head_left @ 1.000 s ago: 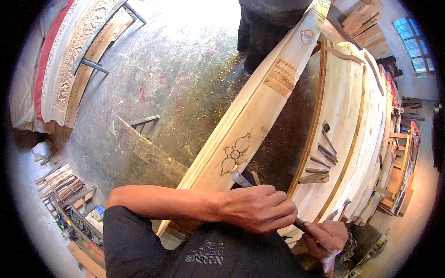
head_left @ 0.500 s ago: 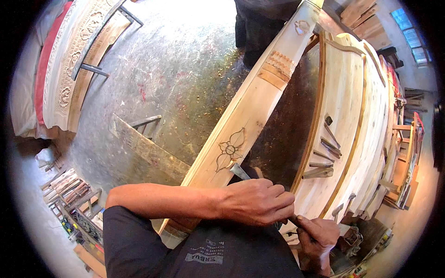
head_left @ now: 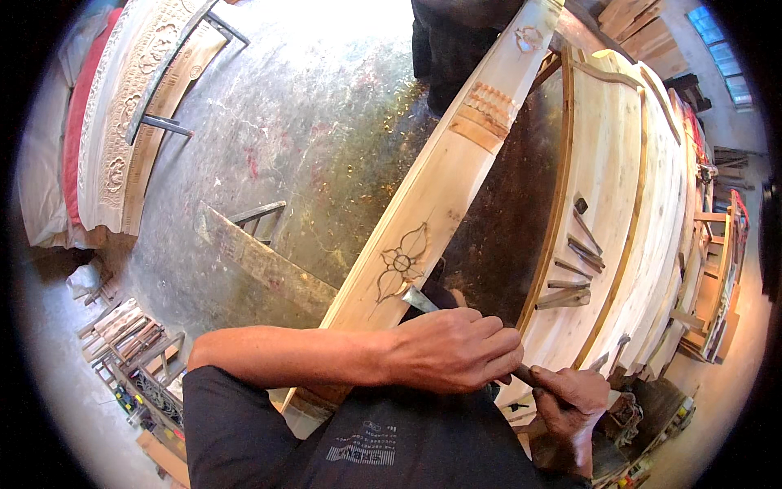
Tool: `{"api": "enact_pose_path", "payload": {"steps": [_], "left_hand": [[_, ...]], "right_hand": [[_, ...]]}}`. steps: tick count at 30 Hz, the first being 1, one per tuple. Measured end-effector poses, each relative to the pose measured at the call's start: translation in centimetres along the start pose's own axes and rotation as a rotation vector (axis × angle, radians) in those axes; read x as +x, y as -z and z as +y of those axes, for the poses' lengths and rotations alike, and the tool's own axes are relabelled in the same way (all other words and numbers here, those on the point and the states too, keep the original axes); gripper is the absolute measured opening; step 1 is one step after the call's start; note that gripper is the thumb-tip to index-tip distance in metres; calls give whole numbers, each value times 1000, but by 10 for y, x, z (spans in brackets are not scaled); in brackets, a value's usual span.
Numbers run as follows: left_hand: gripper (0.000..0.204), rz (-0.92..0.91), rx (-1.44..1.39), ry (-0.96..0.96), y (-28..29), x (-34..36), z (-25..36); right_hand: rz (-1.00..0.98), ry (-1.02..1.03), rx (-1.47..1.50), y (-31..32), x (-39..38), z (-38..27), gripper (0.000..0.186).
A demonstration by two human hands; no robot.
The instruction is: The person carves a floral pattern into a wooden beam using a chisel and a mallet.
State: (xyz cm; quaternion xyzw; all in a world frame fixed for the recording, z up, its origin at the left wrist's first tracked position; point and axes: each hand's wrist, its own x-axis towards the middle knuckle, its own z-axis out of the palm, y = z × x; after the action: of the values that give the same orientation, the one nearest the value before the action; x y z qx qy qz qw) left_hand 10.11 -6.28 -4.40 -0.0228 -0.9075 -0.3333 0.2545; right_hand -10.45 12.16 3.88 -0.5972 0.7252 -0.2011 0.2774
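Observation:
A carving gouge (head_left: 419, 300) lies across in front of me, its metal blade tip touching the lower petal of a flower pattern (head_left: 401, 261) on a long pale wooden beam (head_left: 432, 187). My left hand (head_left: 460, 350) is closed round the tool's shaft, its forearm crossing over the beam. Around the rear end of the handle my right hand (head_left: 570, 399) is closed, lower and to the right. The flower has dark outlines and a round centre. Farther up, the beam bears a scalloped carved band (head_left: 485, 114) and another small outlined motif (head_left: 528, 38).
Several carving tools (head_left: 582, 253) lie on a wide pale wooden panel (head_left: 607, 163) at right. A mallet-like tool (head_left: 611, 354) rests nearer me. Ornately carved pieces (head_left: 122, 122) stand at far left, stacked wood (head_left: 126, 334) below. A person in dark clothes (head_left: 456, 49) is beyond the beam.
My right hand has shifted slightly right with the handle end, and my left hand slightly right too. The blade tip stays by the lower petal. The view has shifted a little.

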Motion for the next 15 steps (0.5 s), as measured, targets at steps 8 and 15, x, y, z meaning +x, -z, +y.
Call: {"api": "enact_pose_path", "payload": {"steps": [8,15], "left_hand": [[33,8,-5,42,-5,-3,-1],[52,80,68,76,-3,1,-6]], "right_hand": [[-38,8,44,3,21,0,29],[-69,20,108,22,61,2,34]]}}
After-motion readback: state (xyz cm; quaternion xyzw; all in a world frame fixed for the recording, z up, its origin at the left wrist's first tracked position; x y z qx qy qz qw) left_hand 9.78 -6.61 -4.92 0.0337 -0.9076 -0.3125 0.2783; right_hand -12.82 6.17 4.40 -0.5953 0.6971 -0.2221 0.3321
